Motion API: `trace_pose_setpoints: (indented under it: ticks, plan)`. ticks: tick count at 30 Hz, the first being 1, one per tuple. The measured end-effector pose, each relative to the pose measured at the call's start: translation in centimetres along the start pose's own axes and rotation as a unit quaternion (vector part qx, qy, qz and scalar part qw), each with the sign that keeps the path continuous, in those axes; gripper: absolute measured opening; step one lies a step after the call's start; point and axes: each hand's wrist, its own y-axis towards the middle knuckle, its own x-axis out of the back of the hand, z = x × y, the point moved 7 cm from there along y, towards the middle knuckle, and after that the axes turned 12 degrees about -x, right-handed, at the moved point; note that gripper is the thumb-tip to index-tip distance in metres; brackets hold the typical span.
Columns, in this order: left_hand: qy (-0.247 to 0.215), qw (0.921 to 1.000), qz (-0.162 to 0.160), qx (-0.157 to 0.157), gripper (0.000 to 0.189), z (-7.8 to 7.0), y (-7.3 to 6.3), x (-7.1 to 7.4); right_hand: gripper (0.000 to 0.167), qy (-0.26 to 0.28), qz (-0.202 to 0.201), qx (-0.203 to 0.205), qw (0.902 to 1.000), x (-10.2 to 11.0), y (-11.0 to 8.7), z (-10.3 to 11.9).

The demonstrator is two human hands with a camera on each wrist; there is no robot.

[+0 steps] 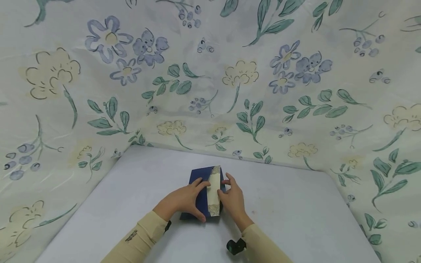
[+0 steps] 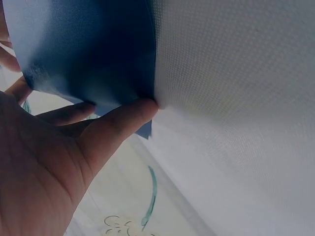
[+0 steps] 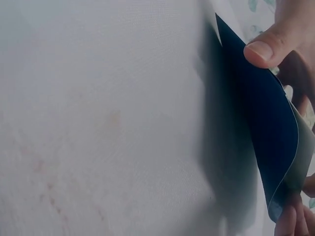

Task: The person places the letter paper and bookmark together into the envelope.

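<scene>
Both hands hold a dark blue folded sheet (image 1: pixel 201 204) near the middle of the white table. A cream strip (image 1: pixel 213 188) with speckled ends runs along its right side. My left hand (image 1: pixel 184 199) spans the sheet, thumb at the near edge and fingertips at the strip; in the left wrist view the thumb presses the blue edge (image 2: pixel 93 54). My right hand (image 1: pixel 232 197) pinches the strip's right edge between thumb and fingers. From the right wrist, the blue side (image 3: pixel 261 113) stands tilted off the table, with a curved paler layer beside it. The fingers behind the sheet are partly hidden.
The white tabletop (image 1: pixel 289 212) extends to both sides of the sheet. Cloth with a floral print (image 1: pixel 210 91) hangs behind and at the sides. A small black device (image 1: pixel 236 247) sits at the right wrist; faint brownish marks (image 3: pixel 49 191) show on the table.
</scene>
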Motion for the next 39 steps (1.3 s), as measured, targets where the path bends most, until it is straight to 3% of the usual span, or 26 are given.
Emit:
trace_pose_setpoints:
  ticks: [5, 22, 39]
  plan:
    - [-0.005, 1.0, 0.004, -0.001, 0.119, 0.0, -0.2, -0.1, 0.072, -0.001, 0.027, 0.003, 0.9996, -0.7, -0.1, -0.1]
    - [-0.006, 1.0, 0.003, 0.004, 0.12, 0.3, -0.2, -0.2, 0.066, -0.026, 0.022, 0.032, 0.9989, -2.0, 0.0, 0.6]
    - [-0.004, 1.0, 0.001, -0.004, 0.121, 0.0, -0.2, 0.2, 0.074, -0.026, 0.045, 0.045, 0.9977, -2.7, 0.3, 1.3]
